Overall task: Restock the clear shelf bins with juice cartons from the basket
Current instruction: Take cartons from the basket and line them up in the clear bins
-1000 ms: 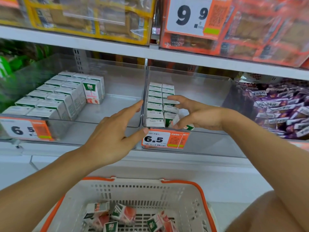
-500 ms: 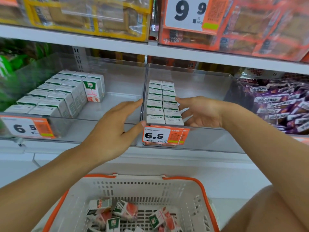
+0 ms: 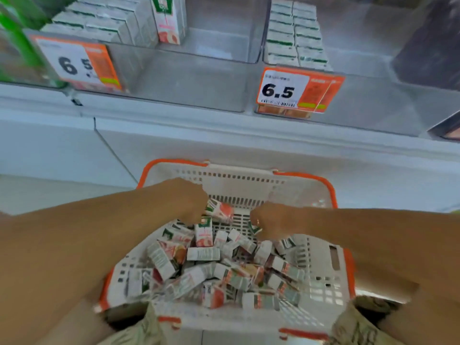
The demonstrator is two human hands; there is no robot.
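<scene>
White slotted basket (image 3: 321, 275) with orange rim; white, green, pink cartons (image 3: 202, 253).

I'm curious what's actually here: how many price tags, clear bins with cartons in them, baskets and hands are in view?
Price tags: 2
Clear bins with cartons: 2
Basket: 1
Hands: 2
Total: 7
The loose cartons in the basket are too blurred and piled up to count.

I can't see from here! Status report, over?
Both hands down in the basket. Left hand grips a carton; right hand pinches another. Nothing in the way.
</scene>
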